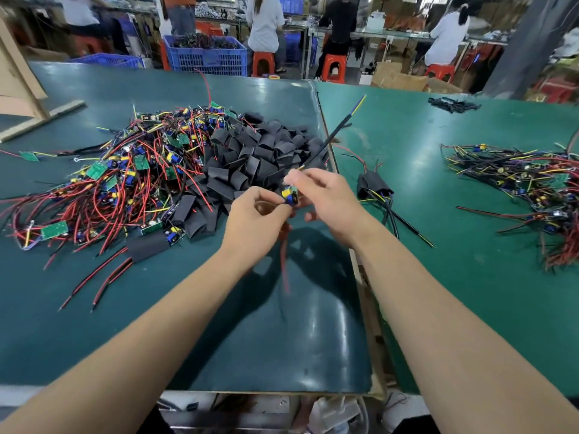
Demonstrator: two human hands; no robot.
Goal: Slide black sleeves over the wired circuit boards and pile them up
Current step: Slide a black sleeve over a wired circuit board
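Now hold the small wired circuit board point(289, 195) steady above the green table point(219, 324), pinched between thumb and forefinger of the left hand point(255, 219) at its near end, with the right hand point(326, 198) pinching the far end where the black sheathed lead point(332, 136) runs up and away. Keep both pinches light but firm; red wires point(283, 264) hang blurred below the left hand and want to be gathered together before any sleeve goes on. No sleeve in either hand yet, so reach to the heap of black sleeves point(260, 155) just beyond the hands and take one that gapes open. Feed the longer lead through first, probably, then draw the tube along until the board is covered, easing past the blue and yellow components rather than forcing. Mind stray wires snagging on the pile of bare boards point(109, 177) to the left. Lay the finished piece with the sleeved boards point(374, 184) just right of the hands.
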